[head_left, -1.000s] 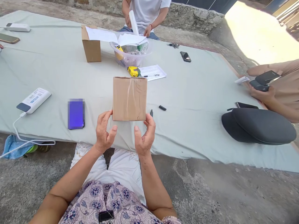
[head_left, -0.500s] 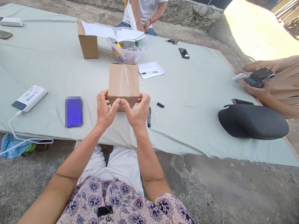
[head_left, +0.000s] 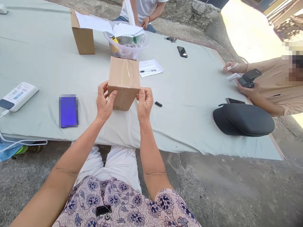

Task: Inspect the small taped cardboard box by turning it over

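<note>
A small brown cardboard box point(head_left: 124, 78), sealed with clear tape, is held above the pale green cloth point(head_left: 189, 94). My left hand point(head_left: 104, 102) grips its left side, thumb on the near face. My right hand point(head_left: 145, 102) pinches its right lower edge. The box is tilted, its taped top and near face both showing.
A black pen cap point(head_left: 158, 104) lies right of the box. Behind it stand a clear plastic bowl point(head_left: 127, 47) of items, a second cardboard box point(head_left: 82, 36) and a printed sheet point(head_left: 149, 67). A power bank point(head_left: 17, 96), blue phone point(head_left: 68, 111), dark cap point(head_left: 243, 119) and other people surround.
The box has turned from a flat face toward me to a tilted pose with two faces showing. Both hands moved from under it to its sides. The camera shifted right.
</note>
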The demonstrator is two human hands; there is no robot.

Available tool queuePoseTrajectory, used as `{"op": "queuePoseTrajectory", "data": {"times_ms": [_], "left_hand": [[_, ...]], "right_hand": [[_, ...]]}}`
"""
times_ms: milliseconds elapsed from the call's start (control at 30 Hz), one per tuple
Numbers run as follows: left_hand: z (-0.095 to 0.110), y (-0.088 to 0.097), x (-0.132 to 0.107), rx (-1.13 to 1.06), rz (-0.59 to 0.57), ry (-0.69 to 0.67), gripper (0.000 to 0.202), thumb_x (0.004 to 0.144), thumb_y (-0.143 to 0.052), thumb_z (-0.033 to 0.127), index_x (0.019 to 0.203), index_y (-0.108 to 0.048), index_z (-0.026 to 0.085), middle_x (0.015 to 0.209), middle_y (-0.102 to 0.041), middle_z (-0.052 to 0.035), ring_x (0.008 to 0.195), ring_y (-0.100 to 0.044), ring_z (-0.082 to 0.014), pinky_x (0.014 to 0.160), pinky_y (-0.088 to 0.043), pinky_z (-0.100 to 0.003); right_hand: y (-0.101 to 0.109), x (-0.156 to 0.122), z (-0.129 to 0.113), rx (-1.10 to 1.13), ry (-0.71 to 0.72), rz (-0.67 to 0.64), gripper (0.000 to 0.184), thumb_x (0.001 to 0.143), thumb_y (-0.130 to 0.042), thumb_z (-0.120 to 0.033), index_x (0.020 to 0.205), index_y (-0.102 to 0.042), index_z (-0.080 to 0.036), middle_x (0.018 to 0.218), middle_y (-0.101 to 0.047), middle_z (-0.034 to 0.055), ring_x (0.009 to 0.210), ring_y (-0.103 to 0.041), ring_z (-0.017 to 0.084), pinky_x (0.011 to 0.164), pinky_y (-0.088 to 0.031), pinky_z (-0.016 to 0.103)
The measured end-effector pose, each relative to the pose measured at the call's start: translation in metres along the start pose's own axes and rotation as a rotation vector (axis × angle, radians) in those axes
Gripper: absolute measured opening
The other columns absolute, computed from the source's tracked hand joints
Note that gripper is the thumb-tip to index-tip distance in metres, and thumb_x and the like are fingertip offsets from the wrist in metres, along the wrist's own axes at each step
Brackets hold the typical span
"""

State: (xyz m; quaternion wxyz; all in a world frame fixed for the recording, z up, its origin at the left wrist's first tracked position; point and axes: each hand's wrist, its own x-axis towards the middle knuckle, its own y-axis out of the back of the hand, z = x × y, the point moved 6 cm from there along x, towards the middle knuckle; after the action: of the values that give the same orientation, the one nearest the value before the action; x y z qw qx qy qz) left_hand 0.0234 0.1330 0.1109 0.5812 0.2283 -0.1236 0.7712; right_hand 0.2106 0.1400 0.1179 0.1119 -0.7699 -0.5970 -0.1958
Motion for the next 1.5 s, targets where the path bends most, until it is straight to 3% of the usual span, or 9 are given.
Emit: {"op": "queuePoseTrajectory", "data": {"times_ms": [100,200,333,467,633,867,1067,1333,1500], "left_hand": [[-0.032,0.006,-0.012,-0.018,-0.029,0.047,0.049,0.091,-0.059,0.058,0.128,-0.052,0.027,0.133,-0.06,-0.0098,0.122,-0.06,-0.0229,0.093,-0.056,-0.034],[-0.068,0.008,-0.031,0.065,-0.125,0.201,0.034,0.088,-0.06,0.045,0.112,-0.061,0.021,0.114,-0.07,-0.0087,0.103,-0.068,-0.0218,0.088,-0.057,-0.035],[-0.088,0.01,-0.046,0.2,-0.12,0.282,0.02,0.084,-0.055,0.027,0.1,-0.064,0.02,0.094,-0.073,-0.0045,0.086,-0.068,-0.019,0.085,-0.056,-0.035],[-0.085,0.012,-0.047,0.185,-0.047,0.255,0.018,0.085,-0.057,0.028,0.099,-0.065,0.02,0.095,-0.073,-0.004,0.088,-0.068,-0.018,0.086,-0.054,-0.033],[-0.073,0.023,-0.049,0.193,0.062,0.13,0.034,0.092,-0.057,0.053,0.095,-0.067,0.02,0.091,-0.072,-0.0043,0.082,-0.066,-0.0164,0.081,-0.055,-0.03],[-0.052,0.028,-0.059,0.248,0.064,-0.151,0.065,0.094,-0.039,0.072,0.122,-0.064,0.019,0.118,-0.067,-0.0136,0.12,-0.061,-0.0247,0.107,-0.05,-0.044],[-0.059,0.024,-0.063,0.17,-0.001,-0.134,0.065,0.094,-0.04,0.07,0.136,-0.052,0.021,0.131,-0.061,-0.0159,0.13,-0.057,-0.0257,0.108,-0.051,-0.044],[-0.058,0.019,-0.062,0.118,-0.02,-0.108,0.059,0.099,-0.037,0.063,0.147,-0.036,0.029,0.141,-0.058,-0.016,0.127,-0.061,-0.0251,0.098,-0.056,-0.041],[-0.053,0.027,-0.06,0.225,0.125,-0.068,0.054,0.099,-0.04,0.059,0.132,-0.053,0.019,0.129,-0.064,-0.0162,0.115,-0.065,-0.0234,0.093,-0.055,-0.038]], "right_hand": [[-0.003,-0.012,0.043,0.038,-0.126,-0.049,0.031,0.096,-0.05,-0.052,0.096,-0.058,-0.023,0.088,-0.064,0.0001,0.08,-0.059,0.012,0.075,-0.052,0.027],[-0.002,-0.032,0.082,-0.061,-0.202,-0.076,0.031,0.094,-0.05,-0.047,0.102,-0.063,-0.02,0.096,-0.07,0.0038,0.087,-0.063,0.016,0.082,-0.053,0.032],[0.0,-0.047,0.1,-0.224,-0.158,-0.092,0.027,0.092,-0.047,-0.034,0.103,-0.067,-0.019,0.103,-0.073,0.0067,0.098,-0.064,0.019,0.094,-0.051,0.037],[0.001,-0.051,0.097,-0.233,-0.154,-0.078,0.025,0.091,-0.047,-0.031,0.104,-0.065,-0.019,0.1,-0.072,0.0067,0.09,-0.065,0.018,0.088,-0.053,0.036],[0.007,-0.058,0.083,-0.142,-0.059,0.008,0.023,0.092,-0.052,-0.04,0.099,-0.061,-0.02,0.095,-0.07,0.0065,0.085,-0.066,0.018,0.078,-0.055,0.034],[0.011,-0.076,0.057,-0.217,0.207,0.114,0.038,0.096,-0.037,-0.045,0.125,-0.048,-0.023,0.113,-0.067,0.0138,0.107,-0.069,0.026,0.081,-0.056,0.042],[0.007,-0.081,0.053,-0.229,0.265,0.079,0.045,0.094,-0.039,-0.038,0.136,-0.036,-0.023,0.117,-0.067,0.0164,0.113,-0.069,0.029,0.083,-0.055,0.044],[0.005,-0.081,0.05,-0.246,0.319,0.034,0.052,0.092,-0.041,-0.037,0.142,-0.031,-0.025,0.128,-0.063,0.0152,0.128,-0.06,0.027,0.103,-0.05,0.054],[0.004,-0.078,0.055,-0.248,0.229,0.052,0.053,0.094,-0.045,-0.04,0.144,-0.036,-0.025,0.131,-0.061,0.0157,0.123,-0.062,0.027,0.093,-0.054,0.046]]}}
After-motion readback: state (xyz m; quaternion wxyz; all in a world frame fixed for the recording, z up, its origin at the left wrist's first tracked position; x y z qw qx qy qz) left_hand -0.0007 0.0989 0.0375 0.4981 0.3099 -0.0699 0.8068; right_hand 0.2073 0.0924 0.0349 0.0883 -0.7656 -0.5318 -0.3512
